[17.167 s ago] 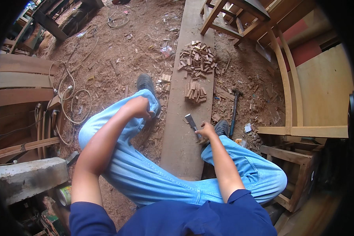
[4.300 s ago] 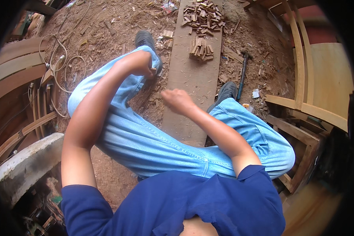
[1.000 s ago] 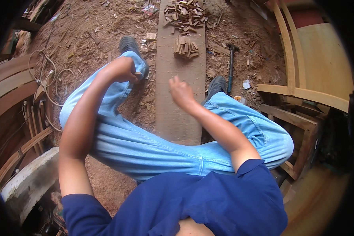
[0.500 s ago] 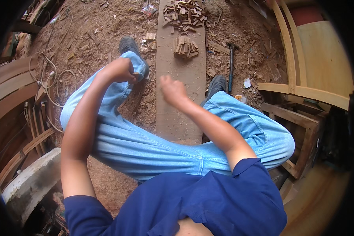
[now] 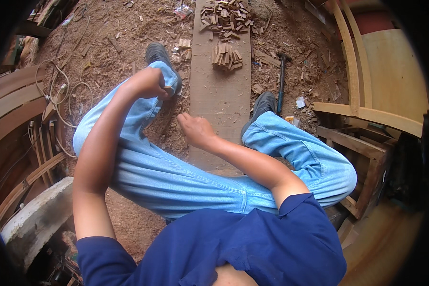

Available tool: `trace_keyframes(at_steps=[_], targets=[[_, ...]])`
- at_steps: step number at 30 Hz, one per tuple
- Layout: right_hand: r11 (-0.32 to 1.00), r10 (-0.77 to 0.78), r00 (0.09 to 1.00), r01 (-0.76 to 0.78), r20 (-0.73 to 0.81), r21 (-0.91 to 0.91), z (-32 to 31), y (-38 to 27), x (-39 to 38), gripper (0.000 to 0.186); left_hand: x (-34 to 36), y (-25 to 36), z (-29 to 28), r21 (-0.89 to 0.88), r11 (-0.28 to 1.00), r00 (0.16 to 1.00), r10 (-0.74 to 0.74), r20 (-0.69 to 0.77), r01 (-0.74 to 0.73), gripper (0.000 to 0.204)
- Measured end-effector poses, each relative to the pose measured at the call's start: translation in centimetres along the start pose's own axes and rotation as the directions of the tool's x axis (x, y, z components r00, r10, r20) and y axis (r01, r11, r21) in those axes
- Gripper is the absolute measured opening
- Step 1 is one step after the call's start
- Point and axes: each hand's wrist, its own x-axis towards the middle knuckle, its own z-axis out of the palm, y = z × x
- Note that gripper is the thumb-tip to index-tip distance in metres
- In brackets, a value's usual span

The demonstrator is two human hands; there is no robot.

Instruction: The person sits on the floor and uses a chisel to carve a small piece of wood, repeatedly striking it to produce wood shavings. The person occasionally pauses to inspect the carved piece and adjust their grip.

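My left hand [image 5: 151, 83] is closed above my left shin, with the tip of a small wood piece [image 5: 168, 88] poking out between the fingers. To its lower right, my right hand [image 5: 196, 129] is curled over the left edge of a long plank [image 5: 219, 107]; whatever its fingers may hold is hidden. On the plank beyond my hands stands a neat stack of small wood blocks [image 5: 226, 57]. Farther off, a loose heap of similar blocks [image 5: 226, 18] covers the plank's far end.
A hammer [image 5: 281, 81] lies right of the plank, past my right shoe [image 5: 264, 102]. Wood shavings [image 5: 114, 45] cover the ground. Looped cable [image 5: 57, 97] and curved wooden slats [image 5: 16, 107] are at the left. Wooden frames [image 5: 367, 112] stand at the right.
My right hand has moved left and toward me, from over the plank to its left edge. My left hand stays nearly still, with the small wood piece in it.
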Motion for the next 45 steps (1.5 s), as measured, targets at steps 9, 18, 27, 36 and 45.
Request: trace_keyframes(at_steps=[9,18,27,36,45], targets=[[0.854,0.194,0.97,-0.242,-0.149,-0.46,-3.4,6.0,2.0,0.016,-0.2,0.0,-0.1,0.0,1.0,1.0,0.004,-0.012,-0.004,0.03],[0.921,0.102,0.995,-0.098,-0.01,-0.376,0.4,3.6,-0.5,0.024,-0.1,0.3,-0.2,0.033,0.999,1.0,-0.005,0.0,0.005,0.031],[0.864,0.184,0.971,-0.233,-0.151,-0.446,-2.5,5.6,1.7,0.014,-0.1,-0.1,0.0,-0.006,1.0,1.0,0.015,-0.001,-0.015,0.032],[0.947,0.135,0.99,-0.114,0.051,-0.301,-2.0,4.4,0.0,0.017,-0.2,0.3,-0.2,-0.002,1.0,1.0,0.0,0.017,0.0,0.031],[0.957,0.165,0.986,-0.169,-0.036,-0.234,-2.4,1.9,1.5,0.024,-0.2,0.1,-0.1,-0.002,1.0,1.0,0.015,-0.002,-0.015,0.031]])
